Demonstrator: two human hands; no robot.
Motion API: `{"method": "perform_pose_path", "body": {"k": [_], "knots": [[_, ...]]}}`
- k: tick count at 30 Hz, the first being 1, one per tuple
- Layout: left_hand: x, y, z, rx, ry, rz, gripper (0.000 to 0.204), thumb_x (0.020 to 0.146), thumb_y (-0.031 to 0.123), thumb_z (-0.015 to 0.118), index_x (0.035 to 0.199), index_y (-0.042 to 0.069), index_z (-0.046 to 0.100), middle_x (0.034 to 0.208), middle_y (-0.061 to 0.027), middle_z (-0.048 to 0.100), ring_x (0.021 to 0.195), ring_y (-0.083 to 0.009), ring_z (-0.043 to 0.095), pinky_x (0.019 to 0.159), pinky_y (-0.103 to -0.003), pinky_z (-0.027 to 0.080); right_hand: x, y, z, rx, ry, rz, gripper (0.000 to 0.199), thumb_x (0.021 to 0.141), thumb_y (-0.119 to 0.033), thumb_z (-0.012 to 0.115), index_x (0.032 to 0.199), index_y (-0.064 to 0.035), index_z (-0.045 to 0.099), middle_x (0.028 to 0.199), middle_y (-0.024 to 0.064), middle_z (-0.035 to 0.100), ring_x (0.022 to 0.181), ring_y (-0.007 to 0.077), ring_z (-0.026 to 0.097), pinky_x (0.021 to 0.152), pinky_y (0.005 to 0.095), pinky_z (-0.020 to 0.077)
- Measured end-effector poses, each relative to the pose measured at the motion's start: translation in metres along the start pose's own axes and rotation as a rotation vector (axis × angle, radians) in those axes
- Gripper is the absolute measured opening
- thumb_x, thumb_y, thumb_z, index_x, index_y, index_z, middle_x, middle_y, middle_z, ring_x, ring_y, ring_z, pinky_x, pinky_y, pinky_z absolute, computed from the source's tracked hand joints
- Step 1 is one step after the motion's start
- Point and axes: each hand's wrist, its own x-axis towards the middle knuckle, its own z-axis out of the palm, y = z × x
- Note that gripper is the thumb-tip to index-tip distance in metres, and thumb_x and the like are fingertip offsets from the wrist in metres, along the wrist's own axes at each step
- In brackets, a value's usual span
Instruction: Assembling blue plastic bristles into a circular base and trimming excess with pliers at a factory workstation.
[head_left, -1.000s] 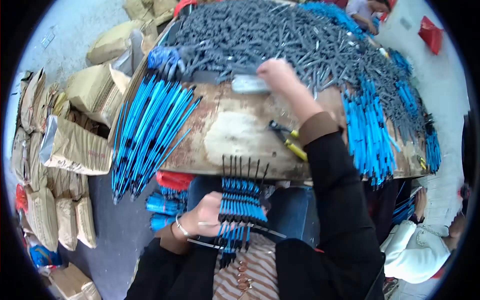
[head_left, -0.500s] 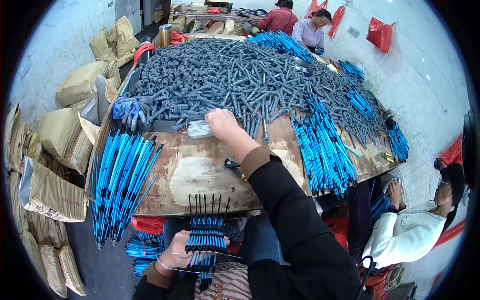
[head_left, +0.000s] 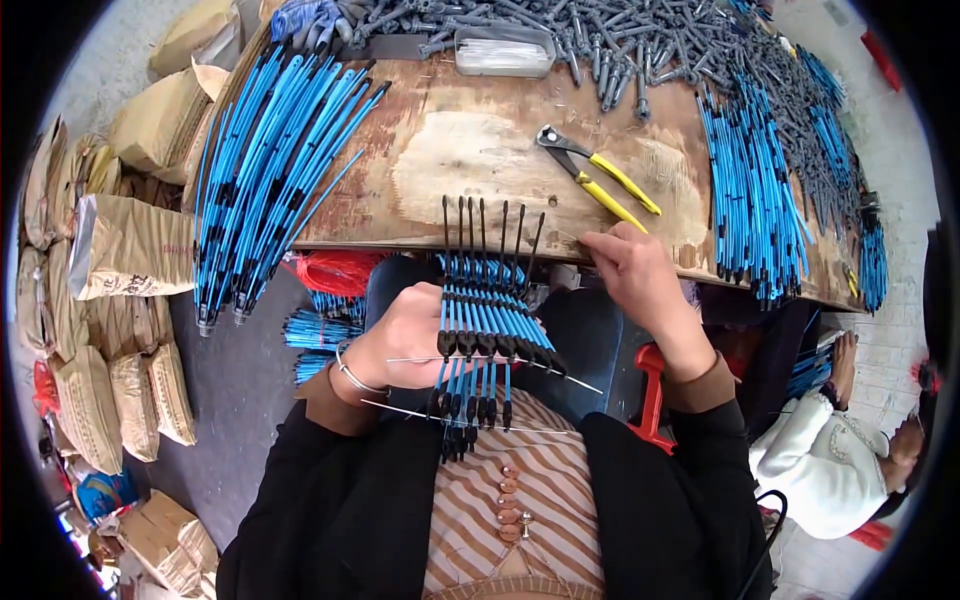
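Threading blue rods (head_left: 480,325) onto wires, left hand (head_left: 405,340) grips the row; right hand (head_left: 635,275) pinches something thin; next needs careful aiming.

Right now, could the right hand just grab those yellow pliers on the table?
Probably yes. The right hand sits at the table's near edge, and the yellow pliers lie just beyond it on bare wood, with nothing between them.
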Motion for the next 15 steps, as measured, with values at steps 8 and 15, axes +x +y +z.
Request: {"method": "perform_pose_path", "body": {"k": [8, 15], "knots": [[-0.002, -0.006, 0.001, 0.056, -0.012, 0.066, 0.022, 0.077, 0.011, 0.063, 0.096, 0.002, 0.065, 0.095, -0.0122, 0.066, 0.068, -0.0288, 0.061, 0.060, -0.034, 0.047, -0.004, -0.005, 0.008, -0.033, 0.046, 0.083, 0.019, 0.078, -0.001, 0.061, 0.095, -0.0038, 0.069, 0.074, 0.0099, 0.057, 0.061, 0.0260, 0.054, 0.057, 0.0329, 0.0446], [-0.005, -0.016, 0.001, 0.064, -0.032, 0.135, 0.021, 0.079, 0.013, 0.060, 0.096, 0.001, 0.065, 0.095, -0.0127, 0.066, 0.066, -0.0302, 0.060, 0.059, -0.034, 0.046, 0.005, -0.004, 0.011, -0.022, 0.036, 0.051, 0.018, 0.078, -0.001, 0.061, 0.094, -0.0026, 0.069, 0.074, 0.0098, 0.057, 0.061, 0.0255, 0.054, 0.057, 0.0324, 0.0443]]}}
